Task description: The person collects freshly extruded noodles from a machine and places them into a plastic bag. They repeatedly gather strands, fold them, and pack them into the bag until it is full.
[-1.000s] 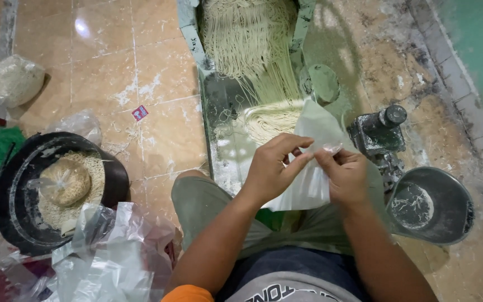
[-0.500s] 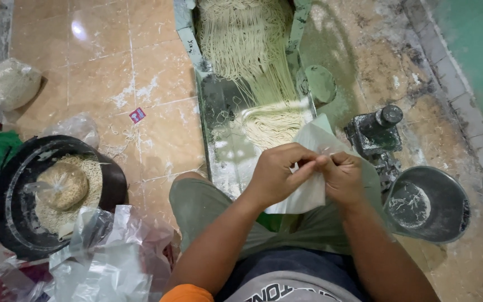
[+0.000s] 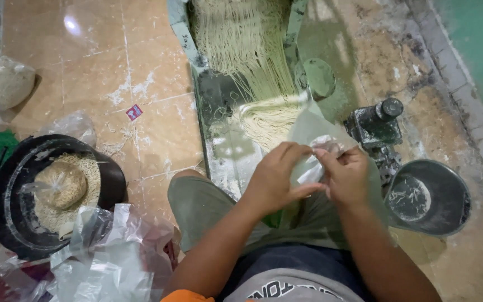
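Both hands meet over the person's lap on a thin, clear plastic bag [image 3: 314,134]: the left hand [image 3: 275,182] has its fingers curled over the bag's near edge, and the right hand [image 3: 346,176] pinches the crinkled film between thumb and fingertips, so the two are closed on the bag and touching each other. The bag is soft and translucent, its upper part standing up in a pale sheet in front of a heap of fine, pale yellow noodles [image 3: 264,114]. Those strands hang in long straight threads down a green metal chute [image 3: 208,100] dusted with flour and gather in a loose pile at its foot. Just right of the hands stands a small dark motor [image 3: 377,124], powdered white, and beside it a round grey metal bowl [image 3: 429,198] with flour streaks inside. On the left, on the glossy tan tiled floor [image 3: 90,72], a round black basin [image 3: 6,212] holds a bagged nest of noodles [image 3: 60,184], with crumpled clear plastic bags [image 3: 113,251] near it and a knotted full bag [image 3: 2,83] farther off.
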